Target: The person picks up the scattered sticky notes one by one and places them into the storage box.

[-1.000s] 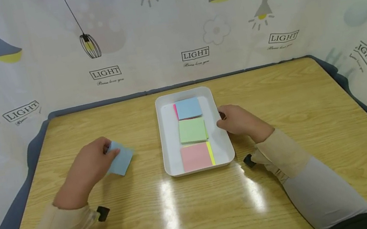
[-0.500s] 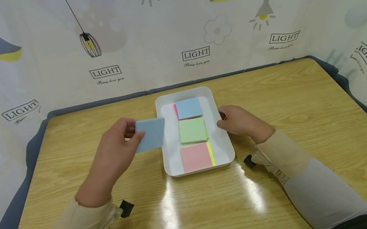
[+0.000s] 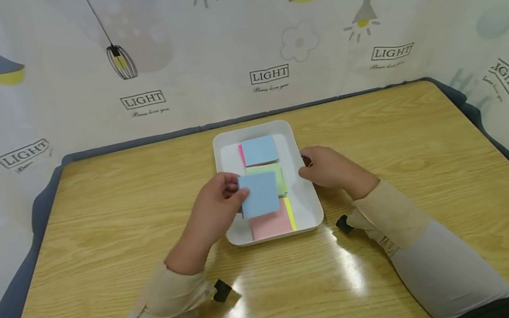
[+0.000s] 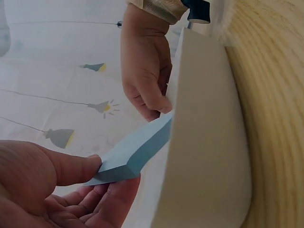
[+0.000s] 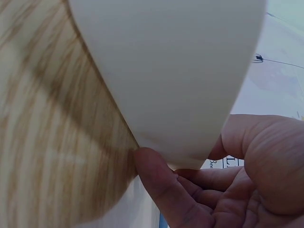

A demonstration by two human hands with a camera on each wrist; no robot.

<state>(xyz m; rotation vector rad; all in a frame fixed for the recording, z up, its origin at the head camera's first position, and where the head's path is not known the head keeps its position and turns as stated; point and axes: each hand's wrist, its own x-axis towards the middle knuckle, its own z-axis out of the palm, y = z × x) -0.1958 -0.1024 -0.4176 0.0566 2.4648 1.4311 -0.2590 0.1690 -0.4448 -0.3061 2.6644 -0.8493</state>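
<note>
A white tray (image 3: 310, 203) stands in the middle of the wooden table. It holds a blue note pad (image 3: 260, 150) at the back, a green pad (image 3: 278, 172) in the middle and a pink pad with a yellow edge (image 3: 271, 226) at the front. My left hand (image 3: 214, 208) pinches a loose blue pad (image 3: 259, 194) above the tray, over the green and pink pads; in the left wrist view that pad (image 4: 137, 154) reaches over the tray wall (image 4: 204, 142). My right hand (image 3: 329, 165) grips the tray's right rim, fingers (image 5: 166, 190) curled against the tray wall (image 5: 166, 61).
A printed curtain with lamp drawings surrounds the table on three sides. A grey-blue pad edges the table (image 3: 410, 143) at the back and sides. Bare wood lies to the left and right of the tray.
My left hand has carried the blue pad from the table's left side rightward, to above the tray. The right hand has stayed on the tray rim.
</note>
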